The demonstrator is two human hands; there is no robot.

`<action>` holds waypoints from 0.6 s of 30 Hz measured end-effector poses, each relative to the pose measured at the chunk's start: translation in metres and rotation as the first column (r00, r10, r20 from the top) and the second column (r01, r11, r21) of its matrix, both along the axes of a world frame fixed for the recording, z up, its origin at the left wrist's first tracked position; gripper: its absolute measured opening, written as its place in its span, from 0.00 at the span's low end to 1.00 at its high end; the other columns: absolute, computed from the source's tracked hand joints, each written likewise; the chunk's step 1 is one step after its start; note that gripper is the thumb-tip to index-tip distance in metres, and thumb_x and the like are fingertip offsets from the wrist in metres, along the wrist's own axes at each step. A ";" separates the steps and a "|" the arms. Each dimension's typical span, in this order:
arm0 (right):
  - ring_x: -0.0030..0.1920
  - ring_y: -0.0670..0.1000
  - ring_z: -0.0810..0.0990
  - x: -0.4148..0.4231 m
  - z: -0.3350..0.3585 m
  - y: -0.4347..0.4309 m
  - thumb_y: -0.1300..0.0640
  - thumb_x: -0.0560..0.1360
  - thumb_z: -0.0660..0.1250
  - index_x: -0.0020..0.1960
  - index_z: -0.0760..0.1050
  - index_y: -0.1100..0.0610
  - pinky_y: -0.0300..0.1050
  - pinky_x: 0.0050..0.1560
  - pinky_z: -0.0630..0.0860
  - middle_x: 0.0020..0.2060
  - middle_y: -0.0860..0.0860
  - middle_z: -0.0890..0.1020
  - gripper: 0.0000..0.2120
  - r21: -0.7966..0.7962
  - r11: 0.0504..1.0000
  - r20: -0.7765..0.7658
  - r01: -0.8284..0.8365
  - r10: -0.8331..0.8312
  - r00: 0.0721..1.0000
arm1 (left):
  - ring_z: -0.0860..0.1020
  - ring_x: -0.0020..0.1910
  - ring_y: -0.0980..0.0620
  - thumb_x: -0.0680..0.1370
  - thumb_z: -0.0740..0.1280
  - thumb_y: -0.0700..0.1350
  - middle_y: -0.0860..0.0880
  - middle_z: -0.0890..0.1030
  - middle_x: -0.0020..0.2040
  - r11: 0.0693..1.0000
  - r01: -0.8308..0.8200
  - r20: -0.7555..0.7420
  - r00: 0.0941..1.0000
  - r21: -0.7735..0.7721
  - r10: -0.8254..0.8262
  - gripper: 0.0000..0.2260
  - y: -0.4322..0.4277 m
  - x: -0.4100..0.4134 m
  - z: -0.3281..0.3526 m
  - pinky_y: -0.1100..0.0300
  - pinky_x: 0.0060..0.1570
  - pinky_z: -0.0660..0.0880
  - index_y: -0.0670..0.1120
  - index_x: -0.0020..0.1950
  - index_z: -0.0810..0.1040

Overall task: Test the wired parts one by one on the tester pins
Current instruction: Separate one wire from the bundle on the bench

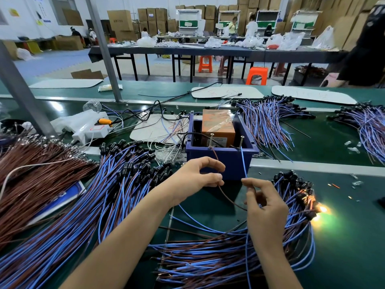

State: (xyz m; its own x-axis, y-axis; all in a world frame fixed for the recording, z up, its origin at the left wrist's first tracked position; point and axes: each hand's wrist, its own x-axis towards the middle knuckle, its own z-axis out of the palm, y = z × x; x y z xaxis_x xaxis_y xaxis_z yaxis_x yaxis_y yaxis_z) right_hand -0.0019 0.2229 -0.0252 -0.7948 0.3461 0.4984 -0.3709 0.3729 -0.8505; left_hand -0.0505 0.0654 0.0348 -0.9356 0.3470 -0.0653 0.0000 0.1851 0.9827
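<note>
Our left hand [193, 180] pinches the brown lead [229, 200], our right hand [264, 205] the blue lead [243, 161], both on the pins [211, 140] just ahead; the lamp [322, 209] right of them glows, but heaps [125, 195] probably remain.

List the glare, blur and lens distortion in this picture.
Head view: a lit bulb flares yellow-green at the right. A bright sheen lies on the green belt at the left. The grey post leans from the wide-angle lens. The far boxes look soft. The left hand pinching a brown wire and the right hand pinching a blue wire are sharp.
</note>
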 end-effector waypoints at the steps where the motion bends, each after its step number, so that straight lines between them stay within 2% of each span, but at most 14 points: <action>1: 0.36 0.46 0.77 0.000 0.000 0.000 0.68 0.75 0.65 0.44 0.76 0.42 0.32 0.36 0.72 0.40 0.47 0.81 0.19 -0.002 1.000 0.002 -0.002 0.002 1.000 | 0.82 0.42 0.57 0.77 0.66 0.35 0.47 0.80 0.51 1.000 -0.002 0.001 1.000 -0.001 0.002 0.09 0.000 0.000 0.000 0.64 0.50 0.78 0.40 0.57 0.77; 5: 0.36 0.47 0.78 0.000 -0.001 0.000 0.68 0.75 0.65 0.46 0.76 0.41 0.36 0.36 0.74 0.41 0.46 0.81 0.20 -0.016 1.000 0.008 -0.008 0.008 1.000 | 0.82 0.43 0.55 0.78 0.65 0.34 0.46 0.80 0.51 1.000 -0.003 0.005 1.000 0.000 0.003 0.07 0.000 0.001 0.002 0.63 0.50 0.79 0.40 0.54 0.77; 6: 0.35 0.48 0.78 0.000 -0.001 0.000 0.68 0.76 0.65 0.49 0.76 0.41 0.36 0.35 0.74 0.41 0.45 0.81 0.20 -0.025 0.999 0.005 -0.019 0.020 1.000 | 0.83 0.42 0.54 0.78 0.63 0.32 0.45 0.81 0.50 1.000 -0.005 0.009 1.000 0.006 0.005 0.06 -0.001 0.001 0.003 0.62 0.50 0.80 0.39 0.51 0.78; 9: 0.30 0.46 0.74 -0.001 -0.001 -0.001 0.69 0.76 0.62 0.63 0.73 0.45 0.35 0.30 0.71 0.39 0.46 0.79 0.23 -0.081 0.991 0.016 -0.106 0.107 0.994 | 0.83 0.42 0.51 0.75 0.57 0.26 0.45 0.83 0.43 0.999 -0.037 0.026 0.999 0.014 0.037 0.13 -0.006 -0.001 0.010 0.59 0.49 0.79 0.40 0.39 0.75; 10: 0.29 0.45 0.72 -0.001 -0.001 -0.001 0.70 0.76 0.62 0.65 0.72 0.45 0.35 0.29 0.70 0.38 0.46 0.78 0.25 -0.100 0.985 0.028 -0.143 0.146 0.989 | 0.83 0.43 0.51 0.75 0.56 0.25 0.45 0.84 0.41 0.999 -0.051 0.013 0.999 0.006 0.051 0.14 -0.009 -0.002 0.014 0.59 0.49 0.79 0.41 0.36 0.74; 12: 0.30 0.47 0.73 0.000 -0.001 -0.002 0.71 0.75 0.62 0.60 0.76 0.44 0.40 0.29 0.71 0.37 0.45 0.78 0.24 -0.101 0.974 0.047 -0.204 0.209 0.977 | 0.83 0.43 0.53 0.73 0.55 0.25 0.47 0.84 0.39 0.996 -0.086 -0.048 0.995 -0.032 0.084 0.16 -0.021 -0.006 0.019 0.61 0.48 0.79 0.42 0.32 0.72; 15: 0.34 0.49 0.76 0.001 -0.001 -0.004 0.65 0.70 0.60 0.41 0.82 0.49 0.43 0.33 0.73 0.35 0.45 0.79 0.15 -0.027 0.959 0.076 -0.283 0.284 0.956 | 0.83 0.43 0.54 0.71 0.53 0.24 0.47 0.84 0.38 0.966 -0.189 -0.176 0.972 -0.175 0.158 0.19 -0.043 -0.014 0.023 0.66 0.41 0.77 0.42 0.29 0.72; 16: 0.32 0.50 0.76 0.002 -0.001 -0.004 0.63 0.69 0.59 0.37 0.82 0.51 0.44 0.32 0.72 0.34 0.46 0.79 0.15 -0.019 0.949 0.100 -0.316 0.316 0.943 | 0.82 0.43 0.52 0.71 0.54 0.25 0.47 0.84 0.39 0.928 -0.251 -0.239 0.953 -0.274 0.187 0.19 -0.052 -0.018 0.022 0.66 0.39 0.76 0.43 0.29 0.73; 18: 0.30 0.53 0.74 0.003 -0.002 -0.005 0.62 0.69 0.60 0.33 0.82 0.52 0.50 0.31 0.71 0.31 0.47 0.78 0.14 0.009 0.923 0.142 -0.384 0.379 0.915 | 0.80 0.40 0.51 0.72 0.57 0.29 0.47 0.84 0.41 0.758 -0.395 -0.365 0.904 -0.519 0.221 0.17 -0.070 -0.027 0.014 0.66 0.37 0.74 0.46 0.32 0.78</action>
State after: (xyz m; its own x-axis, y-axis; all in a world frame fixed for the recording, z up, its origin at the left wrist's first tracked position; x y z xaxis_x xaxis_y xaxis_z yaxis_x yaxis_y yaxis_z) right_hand 0.0012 0.2182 -0.0268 -0.9234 -0.0125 0.3837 -0.3738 0.2570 -0.8912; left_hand -0.0775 -0.0043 0.0490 -0.9936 0.0163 0.1114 0.0866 0.7433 0.6634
